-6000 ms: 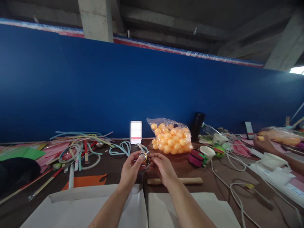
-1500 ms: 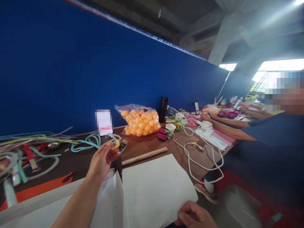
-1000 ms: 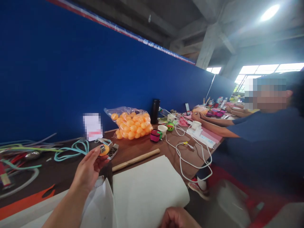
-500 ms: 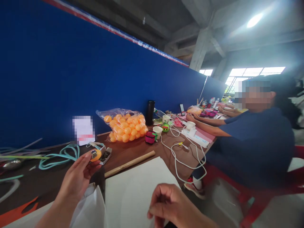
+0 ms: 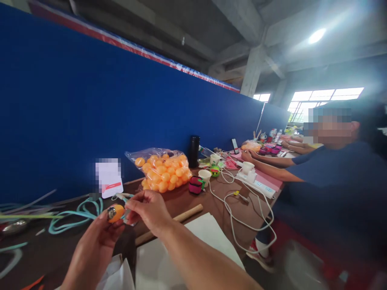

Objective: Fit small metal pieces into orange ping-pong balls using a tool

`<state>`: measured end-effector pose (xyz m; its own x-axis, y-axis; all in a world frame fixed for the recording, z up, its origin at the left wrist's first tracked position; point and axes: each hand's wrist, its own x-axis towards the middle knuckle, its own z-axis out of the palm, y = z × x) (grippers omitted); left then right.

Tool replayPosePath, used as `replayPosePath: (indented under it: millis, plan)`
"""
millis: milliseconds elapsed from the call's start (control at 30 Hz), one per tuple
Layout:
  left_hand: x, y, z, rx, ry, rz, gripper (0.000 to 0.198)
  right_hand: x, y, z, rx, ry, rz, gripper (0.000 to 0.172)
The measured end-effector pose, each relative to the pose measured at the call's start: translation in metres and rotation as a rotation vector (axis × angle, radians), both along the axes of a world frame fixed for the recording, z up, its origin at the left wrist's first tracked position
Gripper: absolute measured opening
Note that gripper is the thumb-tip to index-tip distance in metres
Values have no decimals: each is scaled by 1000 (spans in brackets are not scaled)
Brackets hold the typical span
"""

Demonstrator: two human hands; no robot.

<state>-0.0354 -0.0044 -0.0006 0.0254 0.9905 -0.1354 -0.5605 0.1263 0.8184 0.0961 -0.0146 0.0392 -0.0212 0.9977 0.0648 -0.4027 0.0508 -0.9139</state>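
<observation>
My left hand (image 5: pixel 96 246) holds an orange ping-pong ball (image 5: pixel 117 213) between thumb and fingers. A dark and silvery patch shows on the ball's left side. Just right of the ball is my right hand (image 5: pixel 151 212), its thumb and fingertips pinched together; whatever they hold, if anything, I cannot make out. This hand covers most of the small box behind it. Under my right forearm lie white sheets (image 5: pixel 163 262) and a wooden stick (image 5: pixel 191 212). Beyond the hands rests a clear bag of orange ping-pong balls (image 5: pixel 165 174).
Teal cord (image 5: pixel 65 221) lies coiled at left, near a white card (image 5: pixel 110 179) against the blue partition (image 5: pixel 90 96). A black bottle (image 5: pixel 194 151), paper cup (image 5: pixel 204 177), magenta pouch (image 5: pixel 196 185) and white cables (image 5: pixel 229 225) occupy the table. A co-worker (image 5: pixel 329 193) sits at right.
My right hand has moved from over the white sheets up and left to beside the ball. My left hand has shifted slightly lower, turning the ball so its dark patch faces left.
</observation>
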Motion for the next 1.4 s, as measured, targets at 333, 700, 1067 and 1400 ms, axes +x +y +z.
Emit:
replayPosePath:
  millis: [333,700,1067,1400]
  plan:
    - [3,0,-3,-51,-45,102,14,10,19,-51,-128,15,-46,40]
    - [4,-4,0,-20,-23,96,15,5,13,-50,-126,24,7,46]
    - [4,-3,-3,31,-134,73,10,8,12,-51,-137,107,56,40]
    - [6,-5,1,60,-175,32,17,8,10,-51,-119,135,100,38]
